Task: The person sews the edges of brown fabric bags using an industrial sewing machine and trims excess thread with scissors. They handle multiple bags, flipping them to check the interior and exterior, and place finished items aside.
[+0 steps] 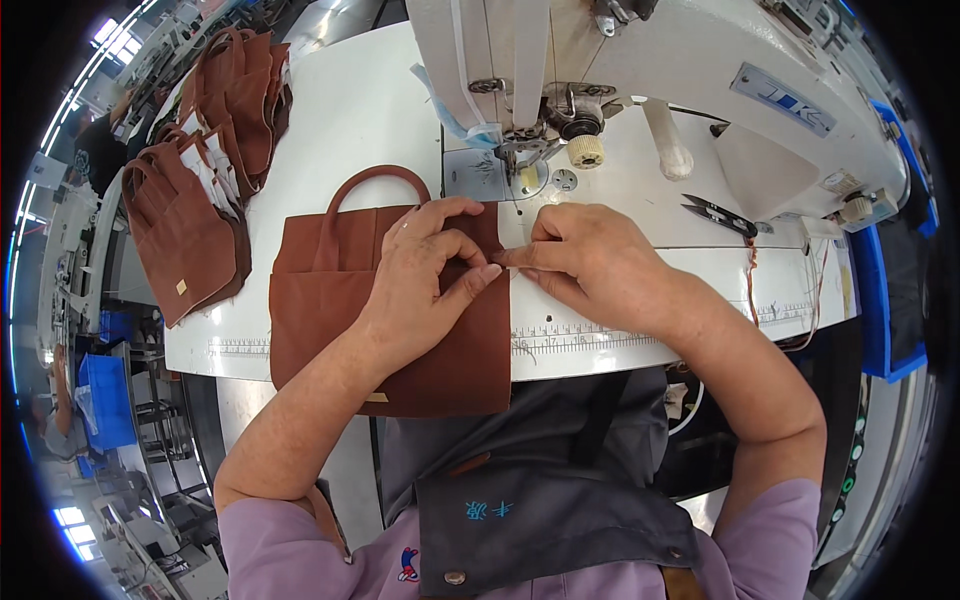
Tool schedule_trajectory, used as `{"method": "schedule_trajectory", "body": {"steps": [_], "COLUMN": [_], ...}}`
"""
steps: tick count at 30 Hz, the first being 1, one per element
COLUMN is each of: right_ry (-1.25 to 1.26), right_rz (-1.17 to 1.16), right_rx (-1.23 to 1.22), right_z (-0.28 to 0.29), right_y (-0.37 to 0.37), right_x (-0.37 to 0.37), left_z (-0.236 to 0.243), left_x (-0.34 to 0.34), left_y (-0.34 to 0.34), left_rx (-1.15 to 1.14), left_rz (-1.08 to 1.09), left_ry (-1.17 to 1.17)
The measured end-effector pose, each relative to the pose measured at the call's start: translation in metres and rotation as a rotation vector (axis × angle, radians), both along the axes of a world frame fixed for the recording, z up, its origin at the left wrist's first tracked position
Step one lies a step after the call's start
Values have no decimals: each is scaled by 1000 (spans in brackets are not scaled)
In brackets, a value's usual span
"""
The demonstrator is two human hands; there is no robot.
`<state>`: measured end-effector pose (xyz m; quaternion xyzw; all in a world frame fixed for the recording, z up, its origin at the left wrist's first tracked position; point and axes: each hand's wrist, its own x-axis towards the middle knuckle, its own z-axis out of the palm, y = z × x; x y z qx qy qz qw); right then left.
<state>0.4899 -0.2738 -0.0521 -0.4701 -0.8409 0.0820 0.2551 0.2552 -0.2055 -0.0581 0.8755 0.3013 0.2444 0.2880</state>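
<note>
A brown leather bag panel (440,365) with a curved handle lies flat on the white sewing table, its lower edge hanging over the front. My left hand (430,265) rests on the panel, thumb and forefinger pinched at its right edge. Close beside it, my right hand (590,260) pinches at the same edge, fingertips nearly touching the left ones. Whatever small bit lies between the fingertips is too small to make out. Just beyond the panel's far right corner stands the needle and presser foot (512,160) of a sewing machine (690,60).
Several brown bag pieces with handles (185,235) are stacked at the table's left. Black thread snips (720,215) lie to the right, near hanging threads. A ruler strip (570,335) runs along the front edge. A blue bin (885,290) stands beyond the right end.
</note>
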Motion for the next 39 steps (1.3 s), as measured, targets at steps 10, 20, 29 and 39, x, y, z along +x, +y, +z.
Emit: {"method": "schedule_trajectory", "body": {"steps": [10,20,29,39], "right_ry": [-2,138,64,-26], "right_rz": [78,-13,6,-12], "right_rx": [142,36,173,258], "right_z": [-8,-9,-10,-7], "right_y": [12,12,14,15], "right_x": [11,14,10,3], "left_z": [10,4,4,5], "left_x": [6,14,20,13], "left_y": [-2,30,30,30], "left_rx": [28,-16,-27,70], "left_rz": [23,43,40,-12], "left_ry": [120,1,30,2]}}
